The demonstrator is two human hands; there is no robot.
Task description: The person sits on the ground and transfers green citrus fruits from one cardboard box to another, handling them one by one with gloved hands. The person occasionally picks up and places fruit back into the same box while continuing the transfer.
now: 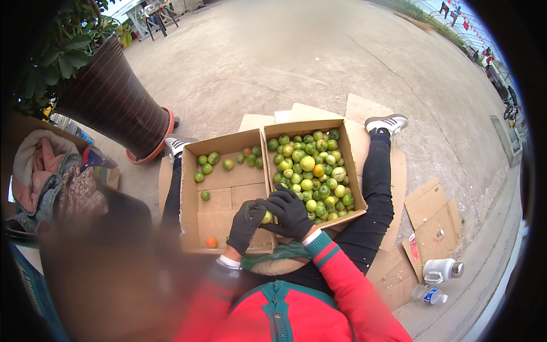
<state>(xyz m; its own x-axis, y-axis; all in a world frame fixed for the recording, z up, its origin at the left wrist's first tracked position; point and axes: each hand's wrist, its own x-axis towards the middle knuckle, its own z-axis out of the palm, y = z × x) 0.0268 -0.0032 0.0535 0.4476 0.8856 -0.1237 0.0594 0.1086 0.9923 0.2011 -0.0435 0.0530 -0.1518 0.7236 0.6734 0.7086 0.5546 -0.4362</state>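
My left hand (244, 226) and my right hand (287, 211), both in dark knit work gloves, meet above the wall between two open cardboard boxes. Between their fingers they hold a pale green tomato (267, 217), partly covered by the gloves. The right cardboard box (358, 188) is filled with green and yellowish tomatoes (307, 163), with an orange one (319, 170) among them. In the left cardboard box (213, 192) lie several green tomatoes (213, 158), mostly towards the far side, and an orange-red tomato (211, 243) near the front.
My legs stretch along both sides of the boxes, over flattened cardboard (391, 192). A white jug (438, 270) and a plastic bottle (429, 295) lie at the right. On the left stand a potted plant (119, 98) and a box of clothes (51, 171). A blur covers the lower left.
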